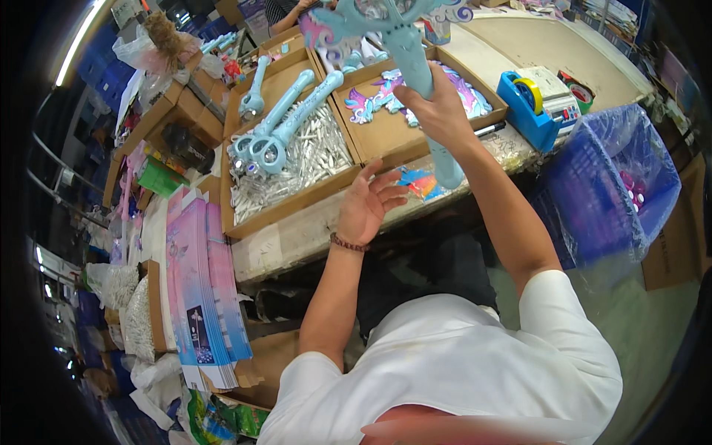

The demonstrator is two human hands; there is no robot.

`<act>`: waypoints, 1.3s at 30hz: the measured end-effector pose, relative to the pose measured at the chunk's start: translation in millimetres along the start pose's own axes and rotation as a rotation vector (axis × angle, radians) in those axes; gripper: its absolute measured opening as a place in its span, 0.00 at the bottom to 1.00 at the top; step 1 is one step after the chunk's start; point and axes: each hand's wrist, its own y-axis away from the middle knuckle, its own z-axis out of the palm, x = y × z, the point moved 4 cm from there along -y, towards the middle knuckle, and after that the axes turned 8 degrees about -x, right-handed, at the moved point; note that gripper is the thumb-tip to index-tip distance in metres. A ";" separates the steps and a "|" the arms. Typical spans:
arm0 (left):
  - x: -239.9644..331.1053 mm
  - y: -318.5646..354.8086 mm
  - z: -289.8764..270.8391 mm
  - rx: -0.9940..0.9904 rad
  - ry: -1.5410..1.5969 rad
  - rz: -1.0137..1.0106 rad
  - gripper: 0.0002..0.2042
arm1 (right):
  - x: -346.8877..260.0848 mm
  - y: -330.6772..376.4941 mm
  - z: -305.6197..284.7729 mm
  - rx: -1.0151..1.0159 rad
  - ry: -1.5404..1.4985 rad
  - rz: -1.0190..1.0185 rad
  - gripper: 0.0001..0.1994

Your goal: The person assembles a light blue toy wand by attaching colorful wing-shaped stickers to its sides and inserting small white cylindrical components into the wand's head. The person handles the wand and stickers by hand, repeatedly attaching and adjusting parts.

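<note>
Head view, right hand (443, 113) gripping blue wand (410, 61), its top cut off, left hand (364, 206) spread wide

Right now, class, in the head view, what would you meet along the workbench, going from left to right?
Stack of flat pink-and-blue cartons → pile of small white pieces → left hand, open → right hand around a light-blue wand → blue tape dispenser → blue crate.

Light-blue wand (410, 61) in right grip (443, 111), left grip (365, 204) near cardboard tray (373, 139)
</note>
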 end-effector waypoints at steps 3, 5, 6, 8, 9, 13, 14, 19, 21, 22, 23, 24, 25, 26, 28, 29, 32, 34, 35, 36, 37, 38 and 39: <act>4.4 6.5 -6.9 0.034 -0.067 -0.011 0.25 | -1.2 1.8 7.7 -0.076 -0.028 0.076 0.23; 8.9 5.7 -17.3 0.068 -0.071 -0.014 0.25 | 0.1 2.9 18.7 0.133 0.294 -0.101 0.23; 11.5 6.7 -18.4 0.055 -0.048 -0.005 0.25 | -2.7 5.7 16.9 0.066 0.239 -0.117 0.23; 20.4 2.2 -21.4 0.022 -0.005 0.046 0.25 | -0.4 19.3 34.0 -0.047 0.036 -0.027 0.23; 24.6 -2.9 -22.1 0.020 0.046 0.090 0.25 | 4.1 25.8 41.0 -0.101 -0.069 0.028 0.23; 50.3 -27.6 -14.3 -0.081 0.141 0.227 0.28 | 28.8 44.3 62.1 -0.140 -0.274 0.142 0.19; 55.9 -31.0 -10.5 -0.125 0.138 0.246 0.29 | 35.4 47.4 69.6 -0.161 -0.348 0.162 0.19; 64.3 -34.9 -19.7 -0.014 0.003 0.248 0.34 | 41.7 61.6 80.6 -0.225 -0.350 0.245 0.21; 54.3 -31.5 -20.7 0.072 0.113 0.208 0.36 | 47.7 62.4 80.0 -0.220 -0.340 0.266 0.22; 50.2 -30.2 -22.9 0.048 0.144 0.211 0.37 | 44.5 62.8 80.8 -0.212 -0.336 0.271 0.21; 48.1 -29.0 -24.3 0.023 0.174 0.213 0.37 | 42.8 63.6 81.8 -0.203 -0.332 0.276 0.21; 47.1 -28.1 -22.6 -0.073 0.265 0.198 0.39 | 42.9 64.8 83.5 -0.208 -0.330 0.276 0.21; 48.6 -29.0 -18.7 -0.151 0.285 0.195 0.38 | 43.0 66.2 84.2 -0.214 -0.325 0.279 0.21; 50.9 -30.1 -14.4 -0.229 0.305 0.192 0.37 | 43.3 67.4 84.9 -0.219 -0.320 0.281 0.22; 55.6 -32.7 -9.7 -0.251 0.322 0.200 0.35 | 44.4 68.8 87.0 -0.242 -0.333 0.273 0.23; 57.3 -34.8 -8.7 -0.194 0.319 0.211 0.34 | 45.3 69.5 88.3 -0.253 -0.340 0.268 0.24; 60.0 -41.0 -20.4 -0.176 0.321 0.277 0.32 | 46.3 72.8 94.4 -0.288 -0.363 0.256 0.25; 70.2 -45.2 -15.7 -0.226 0.159 0.348 0.31 | 54.1 80.3 102.6 -0.292 -0.289 0.241 0.25; 71.2 -46.2 -33.0 -0.089 0.079 0.441 0.30 | 55.5 82.9 106.2 -0.291 -0.251 0.234 0.25; 75.4 -50.5 -32.3 -0.182 0.108 0.458 0.30 | 52.4 83.9 108.5 -0.284 -0.286 0.181 0.25; 78.9 -53.4 -26.7 -0.275 0.140 0.470 0.29 | 51.4 83.4 109.0 -0.271 -0.274 0.176 0.25; 77.3 -53.2 -24.5 -0.222 0.175 0.446 0.30 | 50.8 83.0 109.0 -0.258 -0.263 0.171 0.25; 73.8 -50.9 -20.3 -0.170 0.211 0.421 0.31 | 50.7 82.9 108.4 -0.245 -0.251 0.165 0.25</act>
